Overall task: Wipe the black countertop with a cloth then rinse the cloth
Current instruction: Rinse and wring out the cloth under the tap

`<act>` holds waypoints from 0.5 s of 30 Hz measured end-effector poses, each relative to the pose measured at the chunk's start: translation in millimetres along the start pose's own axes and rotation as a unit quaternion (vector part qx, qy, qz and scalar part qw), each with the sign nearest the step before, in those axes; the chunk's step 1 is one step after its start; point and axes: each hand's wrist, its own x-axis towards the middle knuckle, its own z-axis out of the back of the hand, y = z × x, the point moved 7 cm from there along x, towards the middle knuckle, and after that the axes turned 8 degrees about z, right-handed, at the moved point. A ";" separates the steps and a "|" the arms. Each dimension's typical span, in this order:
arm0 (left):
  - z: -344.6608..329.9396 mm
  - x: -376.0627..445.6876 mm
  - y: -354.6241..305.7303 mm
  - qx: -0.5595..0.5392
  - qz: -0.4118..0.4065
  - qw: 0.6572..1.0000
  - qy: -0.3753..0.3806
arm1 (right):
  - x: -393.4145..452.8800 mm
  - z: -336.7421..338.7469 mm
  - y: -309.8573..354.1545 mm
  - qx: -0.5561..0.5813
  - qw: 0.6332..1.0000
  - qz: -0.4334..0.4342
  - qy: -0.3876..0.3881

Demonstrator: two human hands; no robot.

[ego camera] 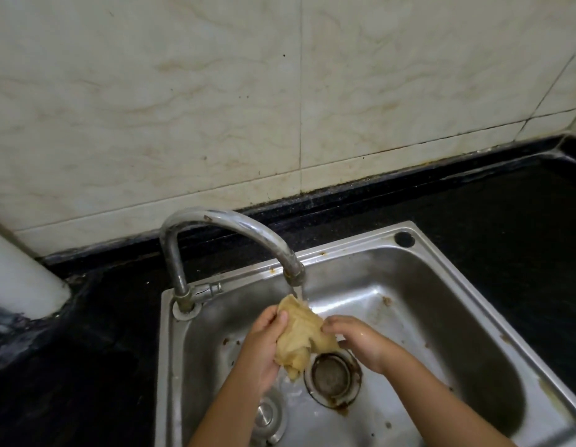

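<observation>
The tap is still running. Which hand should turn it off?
Probably the left hand. It is nearer the tap handle, at the tap's base on the left side of the sink. The right hand can keep holding the cloth.

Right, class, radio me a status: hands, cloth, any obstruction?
Left hand and right hand both gripping cloth. Cloth bunched under running faucet, over sink. Nothing in the way.

both hands hold a crumpled, wet yellowish cloth under water running from a curved steel tap; left hand grips one end, right hand the other, over a stainless steel sink set in the black stone surface.
</observation>
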 end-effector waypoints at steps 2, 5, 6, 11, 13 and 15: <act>8.0 2.2 -2.9 0.033 -0.009 0.999 -0.029 | 0.2 -0.9 -0.4 0.073 0.997 0.033 -0.013; 19.9 4.2 -5.0 0.113 -0.028 0.989 -0.095 | -0.4 3.2 0.3 0.084 0.991 0.075 -0.073; 22.2 5.6 -4.3 0.129 -0.023 0.985 -0.112 | -1.8 3.9 3.5 0.040 0.990 0.099 -0.090; 11.6 17.0 15.5 0.022 0.108 0.989 -0.100 | -14.1 -10.2 29.9 -0.134 0.965 0.190 -0.120; 5.6 19.4 17.5 -0.013 0.094 0.988 -0.121 | -18.0 -22.6 34.7 -0.195 0.953 0.209 -0.101; -2.0 17.8 18.0 -0.061 0.076 0.986 -0.134 | -21.6 -33.4 40.0 -0.236 0.941 0.223 -0.094</act>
